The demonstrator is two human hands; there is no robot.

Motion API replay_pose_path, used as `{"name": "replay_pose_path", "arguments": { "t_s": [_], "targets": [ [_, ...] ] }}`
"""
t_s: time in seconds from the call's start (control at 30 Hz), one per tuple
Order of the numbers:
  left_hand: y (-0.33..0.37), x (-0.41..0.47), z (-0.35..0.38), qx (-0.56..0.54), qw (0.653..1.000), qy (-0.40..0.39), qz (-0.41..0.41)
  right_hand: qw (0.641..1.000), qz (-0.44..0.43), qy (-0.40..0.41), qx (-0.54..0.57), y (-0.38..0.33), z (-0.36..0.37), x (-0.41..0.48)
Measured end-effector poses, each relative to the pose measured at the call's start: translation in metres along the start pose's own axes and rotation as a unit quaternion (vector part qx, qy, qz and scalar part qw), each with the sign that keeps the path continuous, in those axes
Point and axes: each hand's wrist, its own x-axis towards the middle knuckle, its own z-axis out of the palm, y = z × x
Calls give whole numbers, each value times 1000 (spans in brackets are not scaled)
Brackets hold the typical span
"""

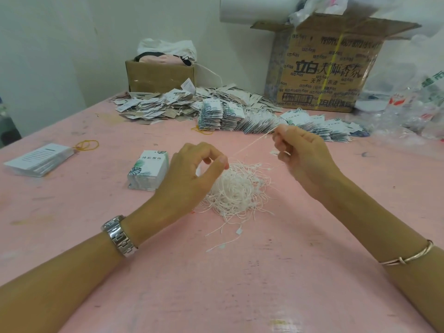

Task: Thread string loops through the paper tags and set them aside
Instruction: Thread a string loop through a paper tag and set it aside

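Left hand [192, 174]: pinches string loop [252, 143].
Right hand [300, 155]: pinches its far end.
Technique: hold it taut, clear of string pile [237, 191].

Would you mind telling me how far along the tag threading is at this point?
Done: a big heap of strung tags lies at the far side. In hand: the left hand and right hand pinch one string, pulled taut above the string pile; no tag is on it. Left: the leaf-print stack by the left hand, a second stack at far left, and the pile itself.
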Motion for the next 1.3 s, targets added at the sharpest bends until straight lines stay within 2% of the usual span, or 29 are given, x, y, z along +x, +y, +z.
{"name": "replay_pose_path", "arguments": {
  "t_s": [0.07,0.13,0.2,0.27,0.43,0.53,0.67,0.93,1.1,1.3],
  "targets": [
    [-3,-1,2,38,999,-37,10,999,4,31,42,-4,-2,2],
    [-6,-2,4,60,996,-63,18,990,21,45,133,-8,-3,2],
    [-8,-3,4,79,993,-78,25,973,39,21,226,-10,-2,2],
    [-9,-3,5,94,991,-77,54,965,58,-11,257,-7,5,-1],
    [-9,-4,5,113,987,-72,95,964,98,-51,244,-5,14,-8],
    [-9,-4,6,125,984,-76,103,979,86,-43,181,-8,13,-9],
    [-8,-3,6,137,982,-66,112,986,53,-41,155,-11,16,-11],
    [-10,0,2,206,971,-67,103,983,11,-22,182,-25,6,-9],
    [-10,-1,1,208,969,-69,112,980,6,-11,200,-29,4,-8],
    [-8,-1,0,217,966,-51,130,986,2,-16,168,-24,6,-10]
  ]
}}
